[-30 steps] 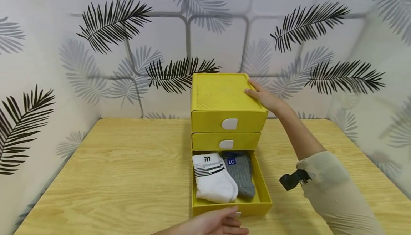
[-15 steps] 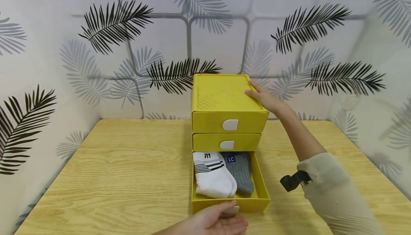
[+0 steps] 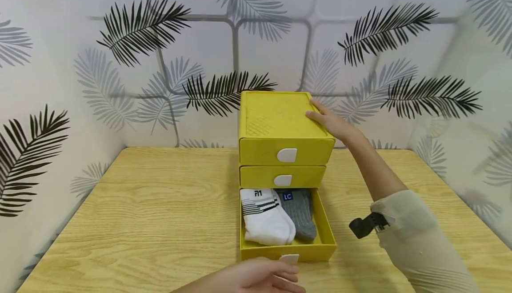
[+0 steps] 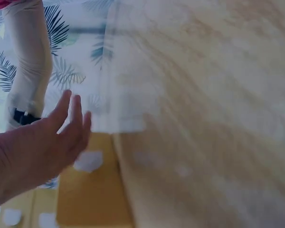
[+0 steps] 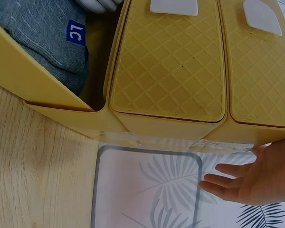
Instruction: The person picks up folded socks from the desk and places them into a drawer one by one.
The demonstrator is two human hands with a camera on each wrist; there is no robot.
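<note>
resting right grip [image 3: 330,122] flat on cabinet [image 3: 280,124] | left grip [image 3: 264,277] relaxed | 3 drawers | 2 socks [image 3: 266,222]

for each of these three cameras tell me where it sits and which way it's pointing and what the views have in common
Head: worn on the head, looking forward and down at the yellow drawer unit on the table; shows left hand and right hand.
Left wrist: behind the left hand, facing the open bottom drawer; blurred.
Right wrist: by the right hand, looking along the unit's side at the grey sock.
Shared: all show the yellow unit.
</note>
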